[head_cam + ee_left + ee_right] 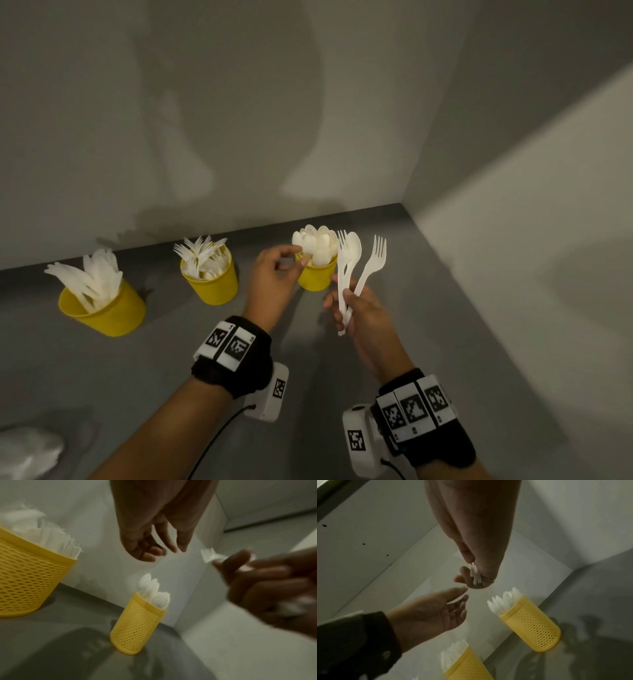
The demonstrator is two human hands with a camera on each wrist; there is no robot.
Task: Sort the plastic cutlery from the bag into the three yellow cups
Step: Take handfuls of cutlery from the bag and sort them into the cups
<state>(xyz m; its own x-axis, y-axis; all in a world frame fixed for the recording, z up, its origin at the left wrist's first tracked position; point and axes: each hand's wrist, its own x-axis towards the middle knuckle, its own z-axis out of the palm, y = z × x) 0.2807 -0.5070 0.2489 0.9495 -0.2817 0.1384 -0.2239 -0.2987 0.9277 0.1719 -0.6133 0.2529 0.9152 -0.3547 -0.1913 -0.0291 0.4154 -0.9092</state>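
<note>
Right hand pinches cutlery — blurred.

Three yellow mesh cups in row along surface's back edge, all upright. Left cup: white knives. Middle cup: white forks, tines up. Right cup, nearest back right corner: white spoons, bowls up. Loose bunch, two forks and spoon, white, held upright above surface, just beside right cup. Crumpled clear bag at front left corner.
</note>
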